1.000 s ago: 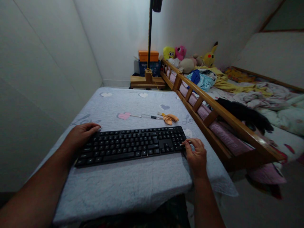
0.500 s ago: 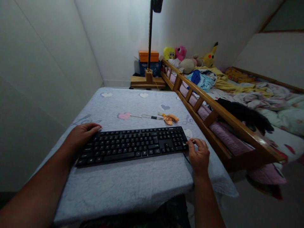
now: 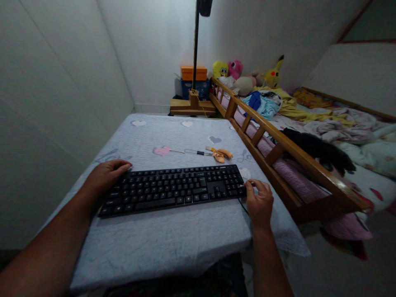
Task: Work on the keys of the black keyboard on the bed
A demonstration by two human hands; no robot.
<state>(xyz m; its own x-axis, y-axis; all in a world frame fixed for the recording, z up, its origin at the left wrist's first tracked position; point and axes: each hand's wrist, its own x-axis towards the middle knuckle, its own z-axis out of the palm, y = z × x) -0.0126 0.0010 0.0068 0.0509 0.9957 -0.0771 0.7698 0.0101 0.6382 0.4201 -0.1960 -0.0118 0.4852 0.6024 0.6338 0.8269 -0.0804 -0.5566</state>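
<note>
Keyboard (image 3: 173, 189): black, flat on my cloth-covered table (image 3: 161, 243).
Left hand (image 3: 105, 176): my fingers spread, resting on its left end.
Right hand (image 3: 260, 202): my fingertips pinch a small thin tool (image 3: 246, 185) at its right edge.

Left hand (image 3: 107, 175) flat, palm down, fingers extended. Right hand (image 3: 260, 203) curled, fingertips pinched together. Both forearms outstretched.

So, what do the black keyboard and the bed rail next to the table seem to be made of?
The black rectangular keyboard looks like matte plastic: its moulded keys are evenly dark and give only a dull sheen. The brown slatted bed rail looks like varnished wood: it has a warm brown tone and a soft gloss along the top bar. The dim light leaves the grain unclear.
</note>
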